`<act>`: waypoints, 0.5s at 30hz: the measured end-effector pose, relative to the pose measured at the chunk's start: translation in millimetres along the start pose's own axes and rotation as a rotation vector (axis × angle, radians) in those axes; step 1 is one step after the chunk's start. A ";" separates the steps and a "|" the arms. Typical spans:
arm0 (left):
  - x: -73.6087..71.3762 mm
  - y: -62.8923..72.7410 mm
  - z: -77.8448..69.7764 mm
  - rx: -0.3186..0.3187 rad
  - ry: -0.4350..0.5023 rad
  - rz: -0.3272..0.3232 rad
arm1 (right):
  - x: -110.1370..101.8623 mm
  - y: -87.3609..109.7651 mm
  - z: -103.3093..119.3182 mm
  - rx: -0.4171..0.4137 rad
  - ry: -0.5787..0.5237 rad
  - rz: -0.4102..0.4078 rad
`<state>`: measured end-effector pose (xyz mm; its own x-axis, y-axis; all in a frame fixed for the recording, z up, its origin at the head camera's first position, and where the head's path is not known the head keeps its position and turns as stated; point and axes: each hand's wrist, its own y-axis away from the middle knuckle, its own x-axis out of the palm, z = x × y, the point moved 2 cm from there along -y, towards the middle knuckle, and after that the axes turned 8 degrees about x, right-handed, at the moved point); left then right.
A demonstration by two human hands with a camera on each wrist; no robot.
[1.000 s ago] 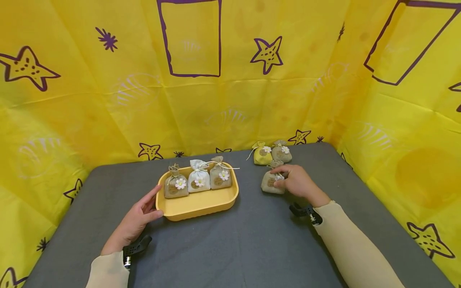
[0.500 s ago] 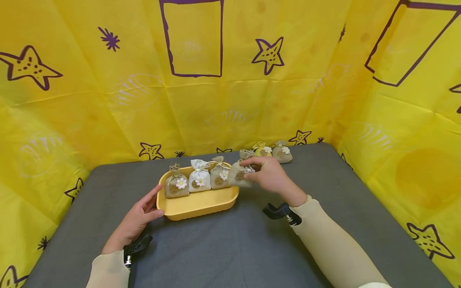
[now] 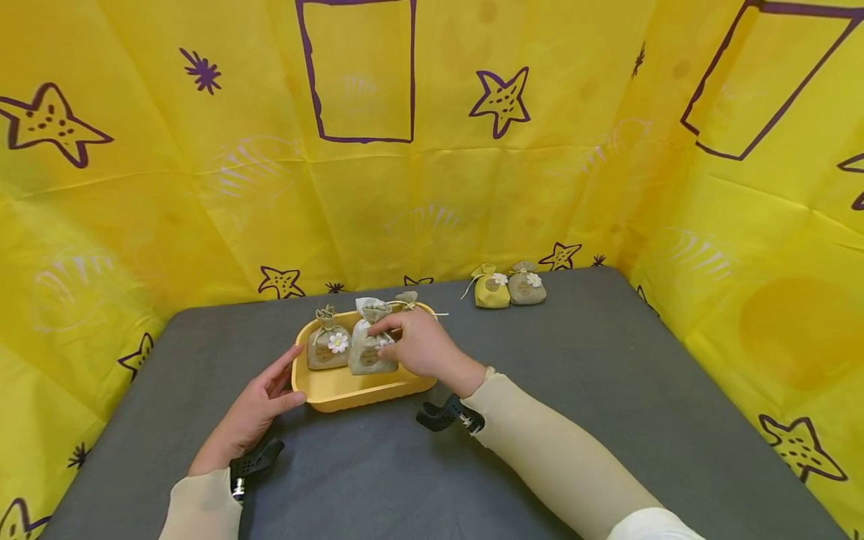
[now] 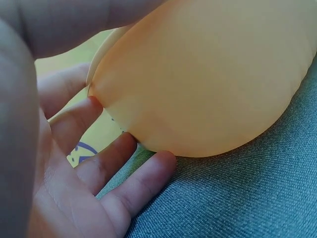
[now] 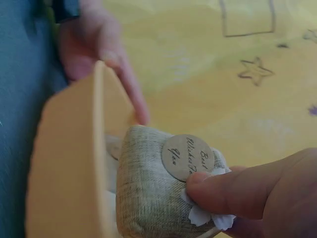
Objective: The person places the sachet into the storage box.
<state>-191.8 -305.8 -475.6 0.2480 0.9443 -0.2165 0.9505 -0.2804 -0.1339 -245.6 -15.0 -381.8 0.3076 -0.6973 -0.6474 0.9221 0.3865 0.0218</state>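
My left hand (image 3: 250, 412) rests on the left end of a yellow tray (image 3: 331, 396), thumb and fingertips spread against its wall. In the left wrist view, extended fingers (image 4: 119, 158) touch the tray's outside. My right hand (image 3: 428, 345) pinches a grey-green cloth sachet (image 5: 143, 183) by its front and back. The sachet bears a round "Best Wishes" label and a white flower; it hangs over the tray. Inside stands a brown sachet (image 3: 326, 354) at the left. A white sachet (image 3: 367, 306) and another brown sachet (image 3: 407, 297) are largely hidden behind the held one and my hand.
At the back right of the grey-covered table (image 3: 526, 450), a yellow sachet (image 3: 491, 292) and a grey-brown sachet (image 3: 526, 289) stand side by side. Yellow patterned cloth (image 3: 432, 187) walls rise behind and beside the table.
My right hand has carried the grey-green sachet leftward from the table near the other two, past the tray's right rim, to above the tray's middle. My left hand has stayed at the tray.
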 end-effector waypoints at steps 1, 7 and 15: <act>-0.1 0.1 0.1 -0.001 0.003 0.001 | 6.2 -2.3 2.0 0.003 0.002 0.005; -0.5 -0.2 -0.5 -0.004 0.009 0.005 | 35.3 -11.8 12.9 0.001 0.051 0.032; -1.3 -0.1 -0.6 0.003 0.010 0.007 | 61.9 -26.7 23.1 -0.073 0.183 0.132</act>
<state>-192.1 -306.9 -474.7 0.2566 0.9439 -0.2078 0.9482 -0.2875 -0.1353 -245.8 -82.4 -404.9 0.3702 -0.5194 -0.7702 0.8555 0.5138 0.0646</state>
